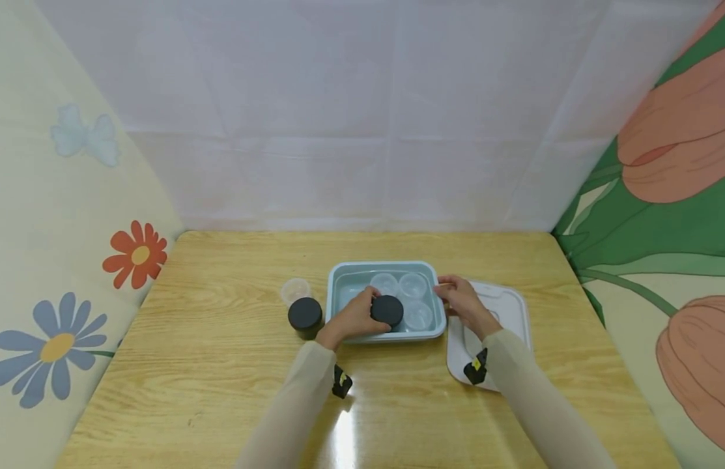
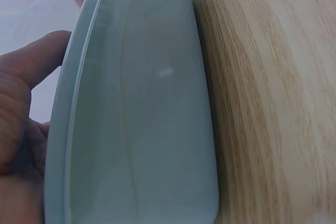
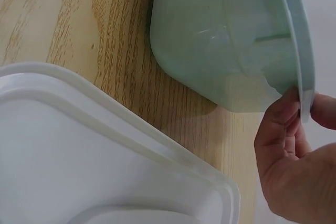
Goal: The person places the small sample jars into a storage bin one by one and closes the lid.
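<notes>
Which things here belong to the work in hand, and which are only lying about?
In use:
- left hand gripping black-lidded jar
- right hand pinching the rim of the blue box
- clear cups inside it

Lying about:
- white lid
- second black-lidded jar
- small clear cup

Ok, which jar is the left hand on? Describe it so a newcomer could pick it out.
Start at the pale blue tub in the middle of the wooden table. Inside, at its near edge, the left hand holds a black-lidded jar. The three jars beside it are clear and uncapped; the other black-lidded jar stands outside, left of the tub.
</notes>
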`<act>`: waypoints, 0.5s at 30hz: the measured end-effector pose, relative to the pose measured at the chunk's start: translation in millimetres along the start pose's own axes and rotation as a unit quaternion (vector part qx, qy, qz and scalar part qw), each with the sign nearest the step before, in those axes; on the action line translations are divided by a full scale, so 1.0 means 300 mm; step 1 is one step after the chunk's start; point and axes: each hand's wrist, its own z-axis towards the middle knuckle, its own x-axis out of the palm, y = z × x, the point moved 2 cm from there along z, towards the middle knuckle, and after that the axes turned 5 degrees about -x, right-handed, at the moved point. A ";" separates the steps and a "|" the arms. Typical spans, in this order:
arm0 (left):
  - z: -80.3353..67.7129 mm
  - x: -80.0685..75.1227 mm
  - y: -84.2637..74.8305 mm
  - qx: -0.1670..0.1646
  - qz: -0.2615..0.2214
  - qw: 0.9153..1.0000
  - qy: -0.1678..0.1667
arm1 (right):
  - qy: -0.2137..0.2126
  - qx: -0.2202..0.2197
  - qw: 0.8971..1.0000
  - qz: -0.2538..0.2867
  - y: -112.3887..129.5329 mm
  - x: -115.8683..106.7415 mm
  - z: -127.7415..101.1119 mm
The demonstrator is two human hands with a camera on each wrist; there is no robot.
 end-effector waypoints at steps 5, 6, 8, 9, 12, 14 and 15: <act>-0.003 -0.002 0.002 -0.006 -0.008 1.000 0.004 | 0.001 -0.001 1.000 -0.004 0.000 -0.002 -0.001; -0.004 -0.003 0.000 -0.006 -0.011 1.000 0.003 | 0.002 -0.003 1.000 -0.004 0.000 -0.002 -0.001; -0.010 -0.007 -0.002 -0.007 -0.016 1.000 0.004 | 0.003 -0.004 1.000 -0.002 0.000 0.000 -0.002; -0.012 -0.009 -0.003 -0.006 -0.018 1.000 0.003 | 0.003 -0.006 1.000 -0.003 0.000 0.000 -0.002; -0.018 -0.016 -0.006 -0.006 -0.022 1.000 0.002 | 0.004 -0.006 1.000 -0.002 0.000 0.001 -0.002; -0.022 -0.021 -0.006 -0.008 -0.025 1.000 0.002 | 0.002 -0.003 1.000 -0.002 0.000 0.001 -0.003; -0.024 -0.024 -0.005 -0.007 -0.025 1.000 0.000 | 0.001 -0.002 1.000 -0.002 0.000 0.001 -0.003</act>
